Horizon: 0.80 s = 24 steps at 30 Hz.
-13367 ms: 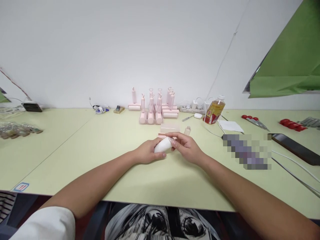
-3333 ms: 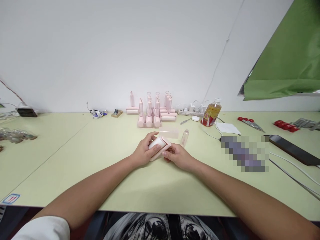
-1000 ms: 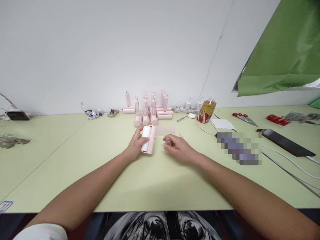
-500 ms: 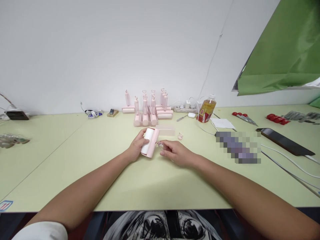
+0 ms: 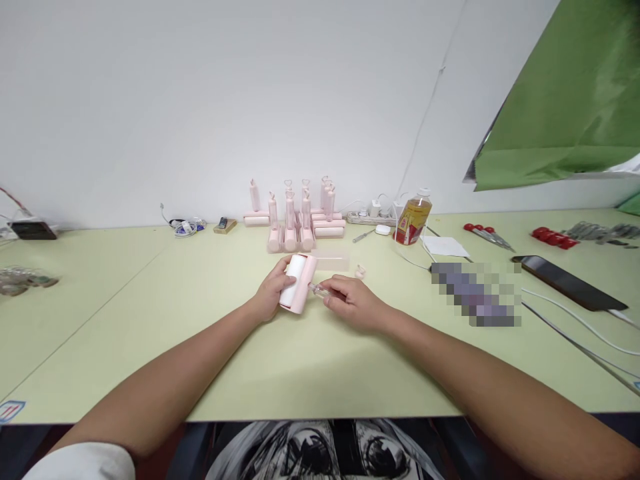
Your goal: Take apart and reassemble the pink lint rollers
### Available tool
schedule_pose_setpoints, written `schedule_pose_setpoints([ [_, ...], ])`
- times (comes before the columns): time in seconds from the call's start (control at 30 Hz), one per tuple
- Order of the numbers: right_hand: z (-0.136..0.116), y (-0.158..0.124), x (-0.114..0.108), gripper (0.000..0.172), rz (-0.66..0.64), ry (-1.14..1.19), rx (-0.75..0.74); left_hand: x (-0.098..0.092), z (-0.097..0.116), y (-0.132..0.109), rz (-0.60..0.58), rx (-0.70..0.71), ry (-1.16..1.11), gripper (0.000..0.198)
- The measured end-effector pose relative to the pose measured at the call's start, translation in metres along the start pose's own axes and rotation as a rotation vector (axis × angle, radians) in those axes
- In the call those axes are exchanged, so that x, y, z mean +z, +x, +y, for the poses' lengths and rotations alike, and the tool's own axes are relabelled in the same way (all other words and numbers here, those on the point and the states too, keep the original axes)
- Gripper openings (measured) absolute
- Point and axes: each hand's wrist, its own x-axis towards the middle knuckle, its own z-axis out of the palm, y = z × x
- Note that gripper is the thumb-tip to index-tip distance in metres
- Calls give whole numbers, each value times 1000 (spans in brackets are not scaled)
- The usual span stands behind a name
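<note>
Pink and white, a lint roller head point(image 5: 303, 288) is leaning in my left hand point(image 5: 271, 293), which is gripping it over the bench point(image 5: 250, 380). My right hand point(image 5: 350, 303) is pinching a clear handle point(image 5: 319, 291), pointing its tip at the head's pink side; I cannot tell whether they're joined. Just beyond, a small pink cap point(image 5: 361, 271) and a translucent cover point(image 5: 334, 260) are lying; other lint rollers point(image 5: 291, 239) are standing behind.

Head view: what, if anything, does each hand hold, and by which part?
The left hand holds the pink-and-white roller by its white side. The right hand holds a clear tube by the end away from the roller.
</note>
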Motion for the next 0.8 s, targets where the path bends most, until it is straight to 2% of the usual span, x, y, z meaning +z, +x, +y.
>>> schedule_pose_setpoints([
  [0.17, 1, 0, 2, 24, 76, -16, 69, 0, 1, 0, 10, 22, -5, 53],
  [0.43, 2, 0, 2, 27, 125, -14, 42, 3, 2, -1, 33, -1, -7, 57],
  [0.63, 2, 0, 1, 29, 79, -17, 51, -1, 1, -1, -6, 15, 50, 58],
  [0.8, -2, 0, -1, 24, 14, -39, 34, -3, 0, -3, -47, 65, 247, 67],
])
